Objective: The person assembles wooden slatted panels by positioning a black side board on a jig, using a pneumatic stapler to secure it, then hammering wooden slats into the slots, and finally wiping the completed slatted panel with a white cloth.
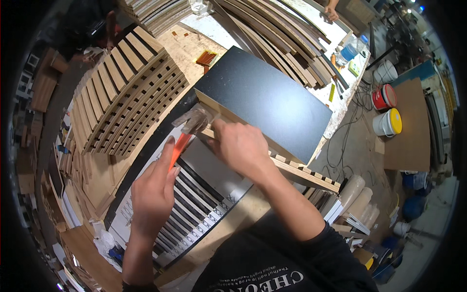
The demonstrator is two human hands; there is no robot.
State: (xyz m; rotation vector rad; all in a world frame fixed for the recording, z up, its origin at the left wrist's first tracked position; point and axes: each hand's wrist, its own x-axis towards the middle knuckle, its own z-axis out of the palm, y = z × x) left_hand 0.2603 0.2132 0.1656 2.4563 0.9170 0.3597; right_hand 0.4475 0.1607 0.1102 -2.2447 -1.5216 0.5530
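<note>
We have a hammer [182,144] in our left hand [153,194]. Its handle is bright orange and thin, and its head is dull grey metal, a bit shiny, with a split claw on one side. The hammer is up by the near left corner of a big dark box [265,102]. The long line of the handle slants, from our left fingers up and a little to the right, so the head is at the top, away from us. The claw points to the left.

Our left hand is wrapped tight around the handle. Our right hand [243,148] is apart from the left one, with its fingers bent over a pale wood strip [302,173]. We cannot tell if its fingertips pinch something small.

The strip is long and thin, with square bumps and gaps along its top, like teeth. It runs beside the near side of the box, from the hammer head down to the right. Its teeth point up, and its far right end sticks out past our right arm. The box has a smooth, dark top and a pale wood side. A sheet with black and white stripes [194,207] lies below our hands.
</note>
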